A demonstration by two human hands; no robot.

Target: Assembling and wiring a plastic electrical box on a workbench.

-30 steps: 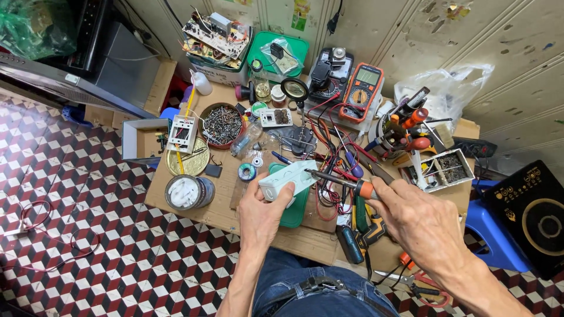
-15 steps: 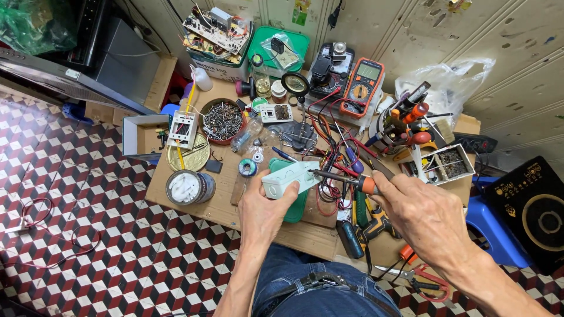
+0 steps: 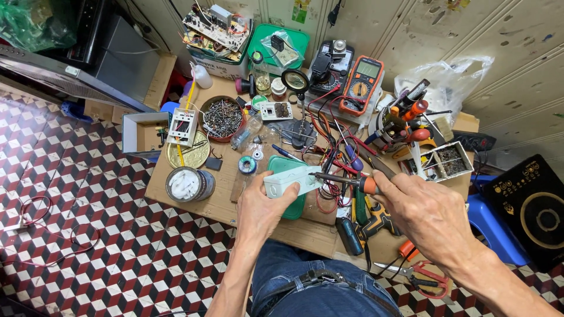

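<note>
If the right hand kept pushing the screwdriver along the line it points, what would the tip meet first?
The right hand aims the screwdriver leftward; its tip would likely meet the white plastic box held by the left hand. Depth is unclear.

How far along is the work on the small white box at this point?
Done: tools and parts are laid out, and the white box is picked up in the left hand. In hand: the right hand holds the soldering iron, tip at the box's end. Left: the box's inside is hidden, so progress there cannot be judged.
</note>
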